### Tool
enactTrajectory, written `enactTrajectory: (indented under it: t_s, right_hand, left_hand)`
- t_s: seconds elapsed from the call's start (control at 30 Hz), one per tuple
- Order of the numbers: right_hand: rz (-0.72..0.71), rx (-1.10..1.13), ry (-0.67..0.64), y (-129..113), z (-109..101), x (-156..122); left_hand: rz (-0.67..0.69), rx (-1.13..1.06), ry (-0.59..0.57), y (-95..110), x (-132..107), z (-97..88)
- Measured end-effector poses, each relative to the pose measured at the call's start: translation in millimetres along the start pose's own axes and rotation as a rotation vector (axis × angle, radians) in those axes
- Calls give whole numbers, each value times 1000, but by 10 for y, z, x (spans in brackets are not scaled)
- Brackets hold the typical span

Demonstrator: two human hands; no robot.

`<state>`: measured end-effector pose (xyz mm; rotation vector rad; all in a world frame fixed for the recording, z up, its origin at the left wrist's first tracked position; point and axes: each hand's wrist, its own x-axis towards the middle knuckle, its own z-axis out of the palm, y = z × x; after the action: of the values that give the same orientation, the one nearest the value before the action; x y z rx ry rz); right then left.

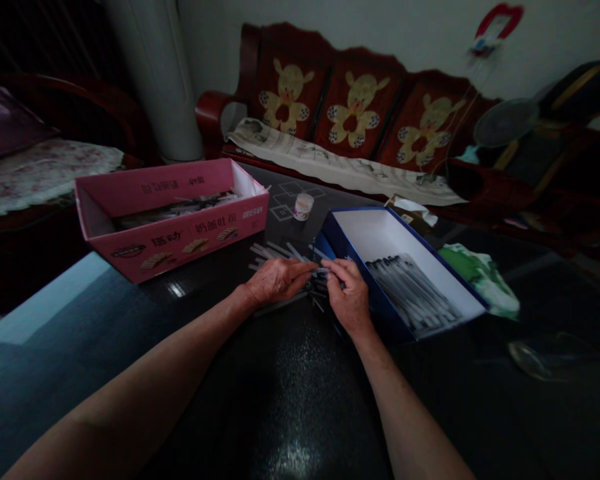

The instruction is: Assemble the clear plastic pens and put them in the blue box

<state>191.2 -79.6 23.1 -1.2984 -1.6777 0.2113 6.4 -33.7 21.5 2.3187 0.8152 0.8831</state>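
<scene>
Looks partway: blue box [375, 230] holds batched strips [413, 293], loose strips [265, 250] lie just left of it, pink box [195, 233] farther left has more pieces [195, 207]. My right hand [349, 293] pinches a strip [321, 271] beside blue box; left hand [279, 280]: can't tell if gripping.

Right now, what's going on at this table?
A person's left hand and right hand are close together over loose thin strips on the dark table; what they grip is unclear. The open pink box on the left holds jumbled pieces. The open blue box beside the right hand holds long strips lying side by side.
</scene>
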Motion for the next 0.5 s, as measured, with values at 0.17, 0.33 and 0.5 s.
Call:
enactTrajectory:
  t_s: [0.17,0.33,0.5]
  right_hand:
    - [-117,-85,-114,23,-58,11]
    - [78,170,-162,28,-79,24]
    - [469,668,-121,-14,-33,9]
  left_hand:
    - [1,-7,-36,-38,0,-8]
    - [33,-10,-89,-42,18,-23]
    - [64,-16,-87,38,30,-52]
